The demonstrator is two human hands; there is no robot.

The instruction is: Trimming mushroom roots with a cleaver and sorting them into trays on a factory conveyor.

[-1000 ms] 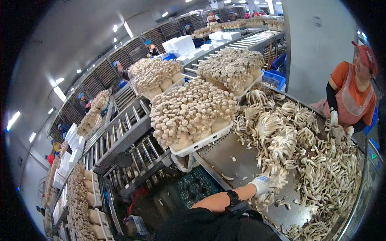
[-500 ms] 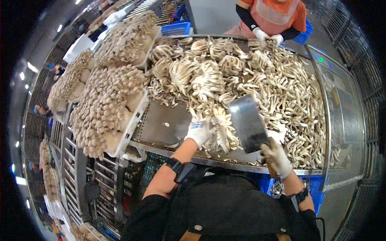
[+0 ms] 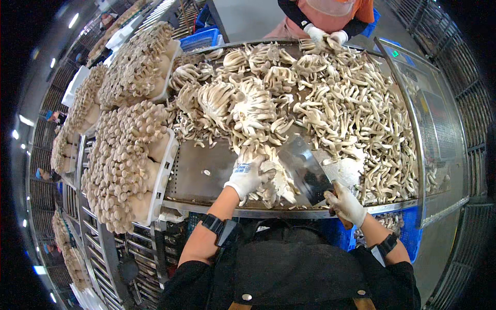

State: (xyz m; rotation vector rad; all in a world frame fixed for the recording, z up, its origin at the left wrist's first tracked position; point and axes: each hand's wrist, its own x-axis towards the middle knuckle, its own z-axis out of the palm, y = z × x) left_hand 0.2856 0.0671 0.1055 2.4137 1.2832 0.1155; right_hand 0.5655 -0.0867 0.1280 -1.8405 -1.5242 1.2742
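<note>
Mushrooms [image 3: 281,181] are touched by L hand [image 3: 245,177], finger grip unclear; cleaver [image 3: 307,171] is held w/ R hand [image 3: 349,204], fingers wrapped.

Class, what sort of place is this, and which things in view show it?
Probably a mushroom-processing plant: white trays of clustered mushrooms, a roller conveyor, and a metal worktable heaped with loose mushrooms.
</note>
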